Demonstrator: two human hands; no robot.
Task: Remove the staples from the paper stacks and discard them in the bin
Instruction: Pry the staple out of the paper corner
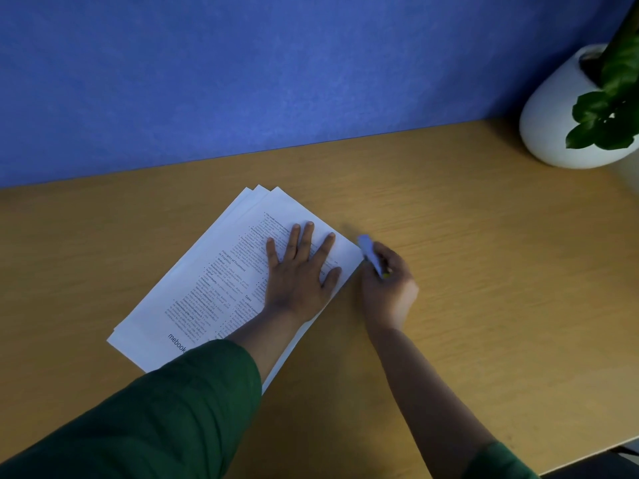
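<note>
Left hand (297,271) lies flat on the top sheet of the paper stack (221,281), fingers spread, palm down, pinning the pages. Right hand (387,288) is curled shut around a small light-blue tool (368,252), probably a staple remover; blurred, so its jaws cannot be made out. The tool's tip points up and left, toward the stack's right-hand corner (359,255), and sits just beside that corner, about touching the edge.

Key relation: the corner lies directly left of the tool tip, between the left index finger and the right knuckles. The stack's long axis runs diagonally, from near-left to far-right. The right hand is nearer the corner; the left only holds down.

No staple is visible; too small or hidden under blur. Judgement: the staple sits at that corner, and the next move needs the tip slid under it while the left hand holds firm.

Sheets are fanned slightly at the far end. The wooden desk (449,305) is bare around them. A white plant pot (553,108) stands far right, well apart. No bin in view. Nothing blocks the approach.
</note>
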